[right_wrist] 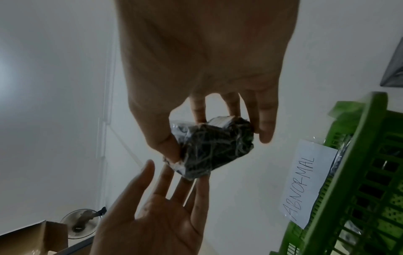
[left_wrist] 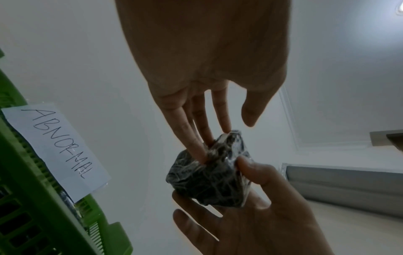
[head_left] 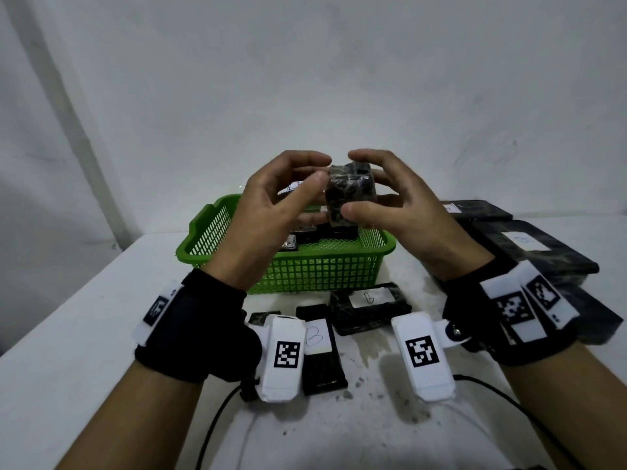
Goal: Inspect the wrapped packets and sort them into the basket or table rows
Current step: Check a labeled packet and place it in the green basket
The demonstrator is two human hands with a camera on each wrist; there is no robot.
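Packet (head_left: 351,195) first: in the head view I see a small dark block wrapped in crinkled clear film, held up in the air above the green basket (head_left: 305,269), between both hands. My left hand (head_left: 271,212) has its thumb on the packet's left face and fingers curled toward it; my right hand (head_left: 390,205) grips it, thumb on the near lower edge and fingers arched over the top. The basket sits on the white table (head_left: 68,334) and holds several wrapped packets. In front of it lie more dark packets with white labels: one marked "B" (head_left: 320,351) and a wider one (head_left: 368,308) just behind it. A stack of larger black packets (head_left: 529,249) sits to the right (some partly hidden by my wrist).

From the left wrist camera, the left hand (left_wrist: 207,77) reaches down with straight fingers whose tips touch the packet (left_wrist: 209,176) at its upper corner; the thumb stands apart from it here. The right hand (left_wrist: 250,215) grasps the packet from below, thumb pressed on its side. A paper label reading "ABNORMAL" (left_wrist: 56,150) is fixed to the basket (left_wrist: 32,215).

From the right wrist camera, the right hand (right_wrist: 207,69) pinches the packet (right_wrist: 216,148) between thumb and fingers. The left hand (right_wrist: 157,207) lies open-palmed beneath, fingertips at the packet's lower edge. The label (right_wrist: 305,182) shows on the basket (right_wrist: 359,189).
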